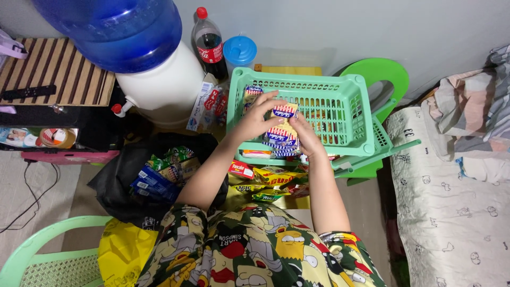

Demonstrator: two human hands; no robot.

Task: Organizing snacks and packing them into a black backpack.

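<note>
Fingers of both your hands are closed around a stack of snack packets (281, 130) at the centre of the frame: your left hand (254, 119) grips the stack's left side and your right hand (306, 137) pinches its right edge. You hold the stack over the front rim of a mint-green basket (350, 114), which sits just above centre.

The basket looks only partly filled. One similar packet (251, 94) stands at its upper left corner, and a few more show through the mesh. Much seems left: loose packets (271, 183) in red, yellow and green lie below the basket, and an open black bag (119, 186) at lower left holds more.

The packets in your hands are small and flat, striped in red, white and blue with yellow showing, glossy and soft-looking.

At upper left stands a water dispenser (154, 79), with a cola bottle (210, 45) beside it.
</note>
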